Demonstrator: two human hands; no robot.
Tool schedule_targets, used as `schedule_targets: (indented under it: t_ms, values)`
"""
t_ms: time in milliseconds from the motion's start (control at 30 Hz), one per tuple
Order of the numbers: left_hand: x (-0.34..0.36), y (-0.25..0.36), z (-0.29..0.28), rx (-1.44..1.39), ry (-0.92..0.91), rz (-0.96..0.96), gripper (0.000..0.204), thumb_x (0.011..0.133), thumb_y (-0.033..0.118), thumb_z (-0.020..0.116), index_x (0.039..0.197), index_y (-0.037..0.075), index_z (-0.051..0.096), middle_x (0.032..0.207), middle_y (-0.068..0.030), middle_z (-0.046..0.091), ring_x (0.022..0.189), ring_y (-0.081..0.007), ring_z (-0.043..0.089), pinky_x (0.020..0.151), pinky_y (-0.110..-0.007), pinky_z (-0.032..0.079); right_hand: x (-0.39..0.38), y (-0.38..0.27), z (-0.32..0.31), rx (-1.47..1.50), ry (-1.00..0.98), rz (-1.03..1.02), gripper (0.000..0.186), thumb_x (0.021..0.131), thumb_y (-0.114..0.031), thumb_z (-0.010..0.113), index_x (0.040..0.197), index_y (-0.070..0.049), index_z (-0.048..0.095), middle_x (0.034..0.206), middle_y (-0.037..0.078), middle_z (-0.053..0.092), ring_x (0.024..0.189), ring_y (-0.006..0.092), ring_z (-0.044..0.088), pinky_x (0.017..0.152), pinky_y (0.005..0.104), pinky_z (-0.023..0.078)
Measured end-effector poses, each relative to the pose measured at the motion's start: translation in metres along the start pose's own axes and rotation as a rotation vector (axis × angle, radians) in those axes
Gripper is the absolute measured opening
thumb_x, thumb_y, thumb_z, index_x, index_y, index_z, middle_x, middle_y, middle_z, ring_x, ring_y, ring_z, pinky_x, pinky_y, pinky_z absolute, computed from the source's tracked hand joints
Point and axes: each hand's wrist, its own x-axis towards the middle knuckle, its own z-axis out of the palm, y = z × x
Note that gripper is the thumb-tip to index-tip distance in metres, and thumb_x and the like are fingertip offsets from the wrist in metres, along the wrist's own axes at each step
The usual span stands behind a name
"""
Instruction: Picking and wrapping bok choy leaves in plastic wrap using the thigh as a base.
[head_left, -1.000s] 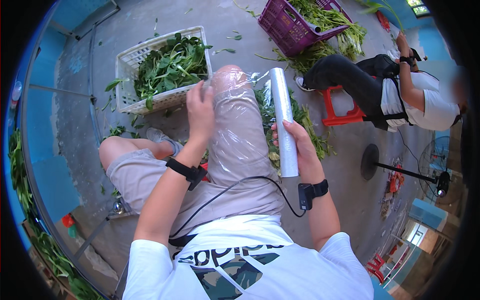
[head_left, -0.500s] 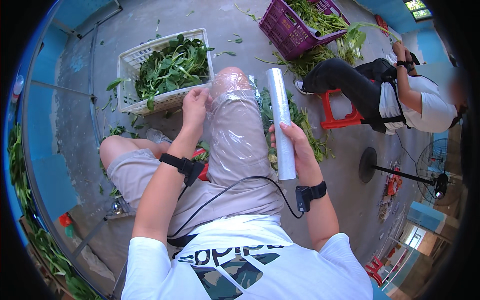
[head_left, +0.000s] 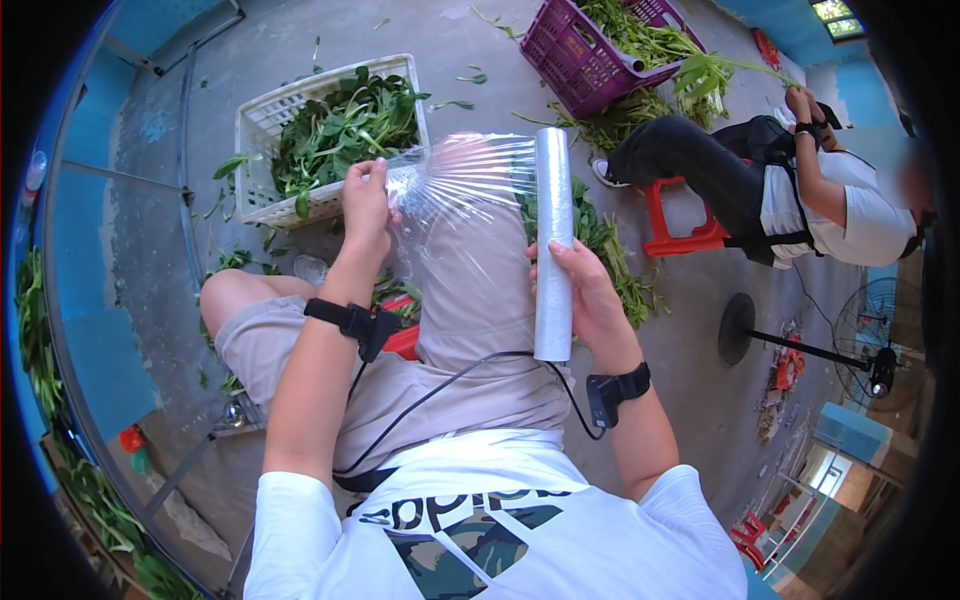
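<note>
Over my right thigh, a roll of clear plastic wrap [head_left: 553, 250] stands lengthwise, gripped at its lower half by my right hand [head_left: 583, 290]. A sheet of plastic film [head_left: 460, 185] stretches leftward from the roll, drawn into tight, shiny creases. Its gathered end is pinched by my left hand [head_left: 368, 205], beside the near right corner of a white crate [head_left: 325, 210]. Leafy green vegetables [head_left: 345, 130] fill that crate. More greens [head_left: 595, 240] lie on the floor behind the roll, partly hidden by it.
A purple crate [head_left: 570, 70] of long-stemmed greens stands at the far right. Beside it a co-worker [head_left: 820, 190] on a red stool [head_left: 680, 225] holds a green stalk. A standing fan [head_left: 870, 350] is at right. A black cable [head_left: 440, 385] crosses my lap. Loose leaves lie about the floor.
My left hand has moved left, pulling the film taut into creases across my thigh. The roll in my right hand has shifted slightly left. The co-worker's stalk has dipped a little.
</note>
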Motion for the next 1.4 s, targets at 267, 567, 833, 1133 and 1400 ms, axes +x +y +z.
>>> schedule_targets:
  t_ms: [267, 567, 833, 1133, 1400]
  values:
    - [0.018, -0.025, -0.027, 0.144, -0.113, -0.188, 0.02, 0.109, 0.028, 0.059, 0.115, 0.009, 0.061, 0.083, -0.0026, 0.064, 0.057, -0.0091, 0.055, 0.043, -0.026, 0.039, 0.017, 0.02, -0.016, -0.161, 0.129, 0.047, 0.036, 0.106, -0.038, 0.065, 0.124, -0.006, 0.065, 0.099, -0.001, 0.068, 0.087, 0.0078, 0.062, 0.072, 0.0266, 0.052]
    - [-0.026, 0.036, 0.054, 0.84, -0.211, 0.837, 0.035, 0.103, 0.023, 0.06, 0.126, -0.002, 0.066, 0.129, -0.0206, 0.065, 0.122, -0.0361, 0.063, 0.106, -0.043, 0.049, 0.032, 0.005, -0.011, -0.52, 0.256, 0.052, 0.038, 0.105, -0.039, 0.064, 0.132, -0.012, 0.069, 0.11, -0.005, 0.068, 0.093, 0.0068, 0.056, 0.084, 0.0288, 0.05]
    - [-0.037, -0.007, 0.084, 1.351, -0.384, 1.099, 0.05, 0.105, 0.025, 0.057, 0.149, 0.001, 0.056, 0.156, -0.0187, 0.054, 0.151, -0.0352, 0.042, 0.126, -0.054, 0.027, 0.066, -0.013, -0.013, -0.605, 0.213, -0.161, 0.039, 0.102, -0.034, 0.07, 0.127, -0.004, 0.067, 0.115, 0.004, 0.071, 0.103, 0.0121, 0.065, 0.072, 0.0314, 0.058]
    - [-0.037, -0.015, 0.08, 1.364, -0.422, 1.042, 0.056, 0.103, 0.026, 0.057, 0.152, 0.0, 0.052, 0.159, -0.019, 0.051, 0.154, -0.0344, 0.039, 0.128, -0.055, 0.022, 0.142, -0.038, 0.0, -0.596, 0.095, 0.062, 0.061, 0.098, -0.053, 0.073, 0.136, -0.007, 0.059, 0.113, 0.005, 0.069, 0.103, 0.0165, 0.066, 0.082, 0.0383, 0.056]
    - [-0.035, -0.005, 0.082, 1.36, -0.365, 1.088, 0.057, 0.092, 0.023, 0.057, 0.144, 0.001, 0.059, 0.149, -0.0169, 0.054, 0.148, -0.0322, 0.042, 0.127, -0.051, 0.027, 0.181, -0.015, -0.008, -0.482, -0.02, -0.26, 0.053, 0.093, -0.03, 0.076, 0.131, 0.003, 0.058, 0.111, 0.009, 0.069, 0.096, 0.0155, 0.067, 0.082, 0.0312, 0.056]
